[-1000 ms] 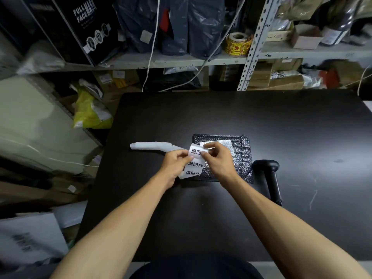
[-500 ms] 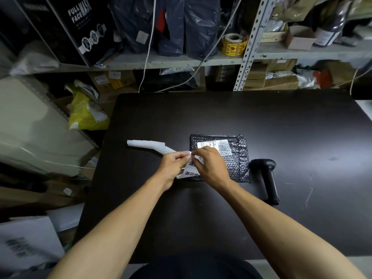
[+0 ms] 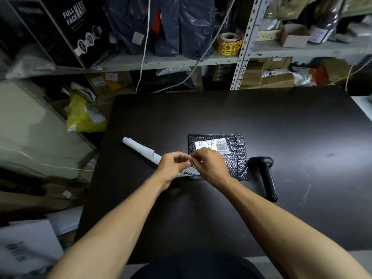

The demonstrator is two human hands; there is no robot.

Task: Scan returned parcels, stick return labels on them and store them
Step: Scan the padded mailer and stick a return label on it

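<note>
A small black bubble-wrap parcel with a white shipping label lies flat on the dark table. A white strip of return labels, rolled at its far end, stretches left from my hands. My left hand and my right hand meet over the parcel's near left corner and pinch the strip's near end between thumb and fingertips. Printed black characters on the strip show just below my hands. The pinched part is mostly hidden by my fingers.
A black handheld scanner lies on the table just right of the parcel. Behind the table stand metal shelves with dark bags, boxes and a yellow tape roll. Boxes and a yellow bag crowd the floor at left.
The label strip, held up and readable a second ago, now sits lower and is mostly covered by my hands. Both hands have drawn closer together at the strip's end.
</note>
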